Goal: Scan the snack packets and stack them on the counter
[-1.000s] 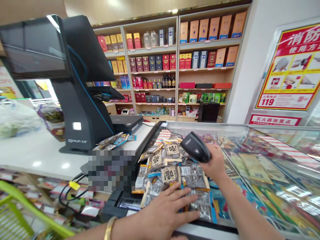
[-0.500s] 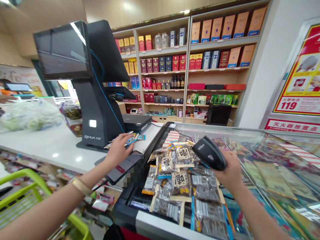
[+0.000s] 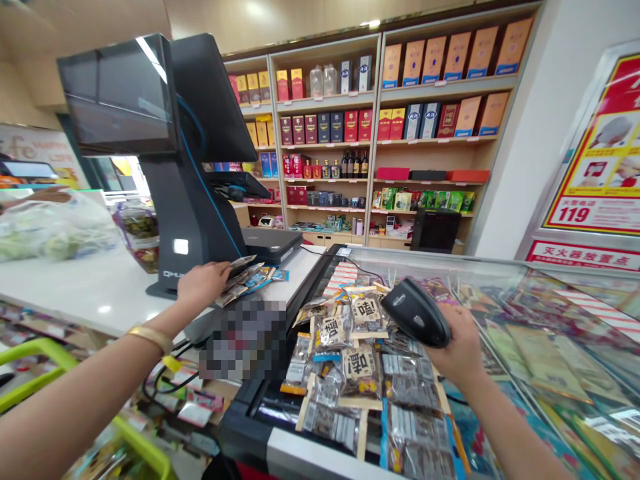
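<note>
Now gripping scanner in R hand, long axis slanting up-left, above R edge of packet pile on glass case. Touching other packets w/ L hand, nearer; can't tell if pinching. Lying just R of it, btwn till & edge of counter, open room above.

Packets (many) on glass-topped case
</note>
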